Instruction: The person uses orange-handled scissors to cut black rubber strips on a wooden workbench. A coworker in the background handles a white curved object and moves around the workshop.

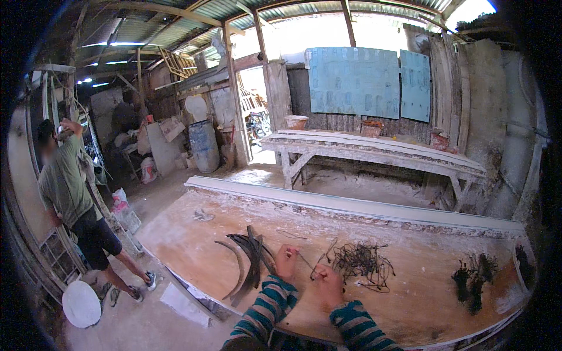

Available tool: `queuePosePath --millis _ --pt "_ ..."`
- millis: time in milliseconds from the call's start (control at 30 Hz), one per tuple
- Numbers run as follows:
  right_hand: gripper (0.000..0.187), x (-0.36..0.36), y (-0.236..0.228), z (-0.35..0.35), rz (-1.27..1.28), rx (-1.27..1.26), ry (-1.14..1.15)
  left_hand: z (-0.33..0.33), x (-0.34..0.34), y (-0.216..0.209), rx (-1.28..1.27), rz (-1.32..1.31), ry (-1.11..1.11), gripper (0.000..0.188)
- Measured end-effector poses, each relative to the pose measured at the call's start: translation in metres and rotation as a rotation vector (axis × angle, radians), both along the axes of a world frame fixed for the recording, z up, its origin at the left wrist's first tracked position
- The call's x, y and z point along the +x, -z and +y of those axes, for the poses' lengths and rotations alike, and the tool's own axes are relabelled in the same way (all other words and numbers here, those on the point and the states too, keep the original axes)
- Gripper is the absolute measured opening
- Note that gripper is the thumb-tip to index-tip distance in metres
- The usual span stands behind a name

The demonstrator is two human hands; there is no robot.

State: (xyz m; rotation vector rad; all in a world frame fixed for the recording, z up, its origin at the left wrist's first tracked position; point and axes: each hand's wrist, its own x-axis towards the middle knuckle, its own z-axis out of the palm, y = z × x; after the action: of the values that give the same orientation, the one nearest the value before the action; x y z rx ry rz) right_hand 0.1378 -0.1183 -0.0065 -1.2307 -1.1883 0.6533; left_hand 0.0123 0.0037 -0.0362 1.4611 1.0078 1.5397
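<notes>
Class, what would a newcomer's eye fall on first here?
Two pale blue panels on the far wall stand out first, behind a long whitened bench. Nearer, the left hand and right hand hold a thin dark strand over the table, between curved dark strips and a black tangle of cords. At far left, a green-shirted person raises an arm.

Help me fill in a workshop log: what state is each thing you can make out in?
Left hand: closed on a thin dark cord
Right hand: closed at the cord's lower end
Thin dark cord: spanning both hands
Black cord pile: loose, tangled
Curved black strips: bent, overlapping
Wooden tabletop: smeared white
Blue drum: upright
Doorway: open
Co-worker: standing, arm raised
</notes>
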Motion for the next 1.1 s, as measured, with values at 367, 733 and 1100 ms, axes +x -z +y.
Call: queuePosePath --millis 367,733,1100 --pt "0.013 0.035 0.029 0.018 -0.693 0.173 0.334 0.006 0.008 0.006 0.188 0.088 0.158 0.007" --pt "0.018 0.071 0.013 0.016 -1.067 0.136 0.769 -0.037 0.001 -0.032 0.414 0.066 0.544 0.010" --pt "0.024 0.086 0.029 0.035 -0.953 0.337 0.681 -0.013 0.022 -0.007 0.164 0.142 0.464 0.003"
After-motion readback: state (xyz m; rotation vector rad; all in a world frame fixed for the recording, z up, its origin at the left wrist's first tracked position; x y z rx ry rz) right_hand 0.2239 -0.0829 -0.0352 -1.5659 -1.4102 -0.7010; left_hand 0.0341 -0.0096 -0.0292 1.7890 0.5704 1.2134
